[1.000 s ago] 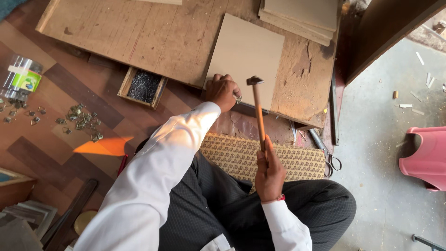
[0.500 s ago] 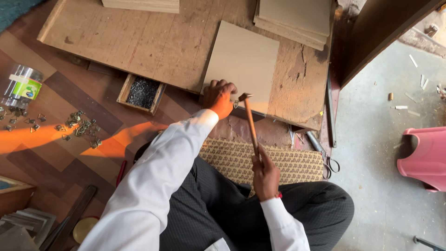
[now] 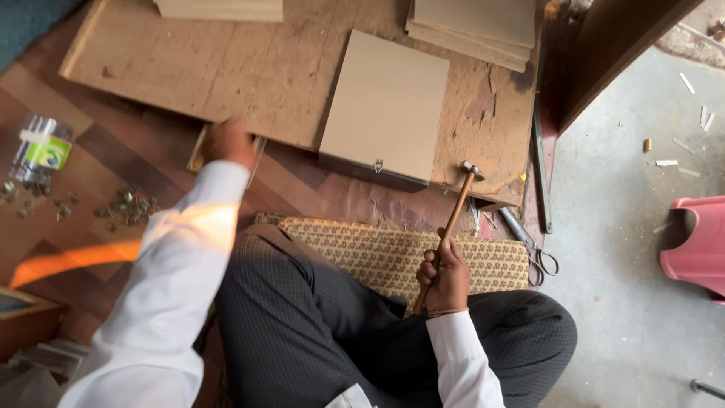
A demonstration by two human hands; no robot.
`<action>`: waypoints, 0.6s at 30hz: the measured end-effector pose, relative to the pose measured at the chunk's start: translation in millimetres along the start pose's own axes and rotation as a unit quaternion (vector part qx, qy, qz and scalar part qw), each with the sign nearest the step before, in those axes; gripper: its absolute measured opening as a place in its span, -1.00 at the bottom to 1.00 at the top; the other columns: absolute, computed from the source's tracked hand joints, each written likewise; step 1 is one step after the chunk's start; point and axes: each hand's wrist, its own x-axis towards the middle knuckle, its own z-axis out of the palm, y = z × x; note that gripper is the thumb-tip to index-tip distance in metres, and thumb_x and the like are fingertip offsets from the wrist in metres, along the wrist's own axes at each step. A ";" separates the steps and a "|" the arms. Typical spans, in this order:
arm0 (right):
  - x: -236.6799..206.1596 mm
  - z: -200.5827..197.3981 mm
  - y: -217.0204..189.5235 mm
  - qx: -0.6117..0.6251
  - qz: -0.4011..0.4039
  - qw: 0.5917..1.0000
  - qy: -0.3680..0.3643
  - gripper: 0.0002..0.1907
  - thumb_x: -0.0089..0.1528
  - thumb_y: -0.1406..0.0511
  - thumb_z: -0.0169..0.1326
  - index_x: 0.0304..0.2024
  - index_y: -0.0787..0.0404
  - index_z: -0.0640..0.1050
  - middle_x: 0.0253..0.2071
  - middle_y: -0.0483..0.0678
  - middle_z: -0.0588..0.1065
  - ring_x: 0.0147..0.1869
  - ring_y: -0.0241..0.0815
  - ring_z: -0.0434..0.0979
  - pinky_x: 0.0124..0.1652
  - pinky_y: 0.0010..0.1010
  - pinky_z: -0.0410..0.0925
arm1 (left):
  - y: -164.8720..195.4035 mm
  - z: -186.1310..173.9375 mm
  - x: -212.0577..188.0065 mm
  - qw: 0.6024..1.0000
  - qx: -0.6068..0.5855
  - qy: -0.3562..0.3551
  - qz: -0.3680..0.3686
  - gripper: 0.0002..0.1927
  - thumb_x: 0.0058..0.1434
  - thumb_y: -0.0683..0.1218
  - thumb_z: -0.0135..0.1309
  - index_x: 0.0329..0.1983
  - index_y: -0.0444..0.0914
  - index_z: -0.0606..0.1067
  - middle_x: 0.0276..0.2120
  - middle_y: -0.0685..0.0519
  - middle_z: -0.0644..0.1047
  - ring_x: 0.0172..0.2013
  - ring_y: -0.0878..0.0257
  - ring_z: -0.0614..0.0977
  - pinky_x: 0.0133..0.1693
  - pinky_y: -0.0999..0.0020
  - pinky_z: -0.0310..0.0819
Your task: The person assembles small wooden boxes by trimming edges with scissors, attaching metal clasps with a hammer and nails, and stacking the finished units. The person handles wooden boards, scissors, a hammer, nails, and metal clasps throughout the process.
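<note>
My right hand (image 3: 445, 276) grips the wooden handle of a small hammer (image 3: 459, 204). Its metal head rests near the front edge of the big plywood sheet (image 3: 249, 72). A tan board (image 3: 385, 106) lies on that sheet, with a small metal hanger (image 3: 377, 165) at its near edge. My left hand (image 3: 230, 143) is blurred. It reaches left over a small open box (image 3: 198, 151) on the floor and hides most of it. Whether its fingers hold anything is unclear.
Stacks of tan boards (image 3: 476, 23) lie at the back of the plywood. A woven mat (image 3: 377, 253) is under my legs, with scissors (image 3: 540, 261) at its right end. A plastic bottle (image 3: 41, 151) and scattered metal bits (image 3: 124, 204) are on the left. A pink plastic stool (image 3: 695, 249) stands on the right.
My left hand left the tan board's near edge and swung left to the small box. The hammer moved right, and its head now rests by the plywood's edge.
</note>
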 end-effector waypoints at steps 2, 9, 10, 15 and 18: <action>2.4 -1.0 1.8 -0.019 0.002 1.000 0.014 -0.67 0.44 0.23 -0.16 0.24 0.11 0.38 -0.49 -0.14 0.35 -0.59 -0.36 0.21 -0.59 -0.50 0.14 | -37.8 4.5 -6.5 0.998 0.052 -0.009 -0.022 -0.73 -0.07 -0.21 0.32 -0.25 -0.35 0.62 0.03 -0.20 0.53 -0.13 -0.24 0.63 -0.15 -0.05 0.57; 0.1 2.4 6.8 -0.042 0.012 0.999 0.021 -0.62 0.42 0.21 -0.12 0.26 0.09 0.44 -0.50 -0.13 0.37 -0.57 -0.36 0.25 -0.58 -0.51 0.15 | -72.8 49.3 -12.9 0.998 0.026 -0.041 -0.039 -0.76 0.10 -0.24 0.20 -0.19 -0.12 0.69 -0.11 -0.21 0.61 -0.07 -0.21 0.64 -0.02 -0.04 0.55; -0.5 2.8 6.2 -0.041 0.013 0.999 0.024 -0.63 0.42 0.21 -0.11 0.26 0.10 0.44 -0.50 -0.13 0.37 -0.57 -0.35 0.25 -0.58 -0.50 0.16 | -73.9 51.0 -13.5 0.999 0.021 -0.021 -0.032 -0.77 0.06 -0.26 0.20 -0.24 -0.13 0.70 -0.11 -0.22 0.59 -0.07 -0.21 0.63 -0.03 -0.04 0.53; -1.6 5.7 5.2 -0.042 0.015 0.999 0.022 -0.62 0.41 0.21 -0.11 0.26 0.12 0.43 -0.49 -0.12 0.37 -0.56 -0.33 0.27 -0.57 -0.49 0.18 | -77.7 48.1 -17.3 0.998 -0.002 -0.046 -0.038 -0.81 0.19 -0.27 0.13 -0.21 -0.17 0.66 -0.08 -0.13 0.63 -0.04 -0.13 0.65 0.00 -0.01 0.56; -2.0 7.1 5.2 -0.048 0.016 0.998 0.028 -0.61 0.41 0.20 -0.11 0.27 0.12 0.44 -0.49 -0.12 0.37 -0.56 -0.33 0.27 -0.56 -0.48 0.19 | -77.9 50.4 -15.1 0.998 -0.019 -0.032 -0.042 -0.70 0.04 -0.31 0.16 -0.20 -0.13 0.65 -0.08 -0.15 0.59 -0.09 -0.16 0.63 -0.05 -0.02 0.54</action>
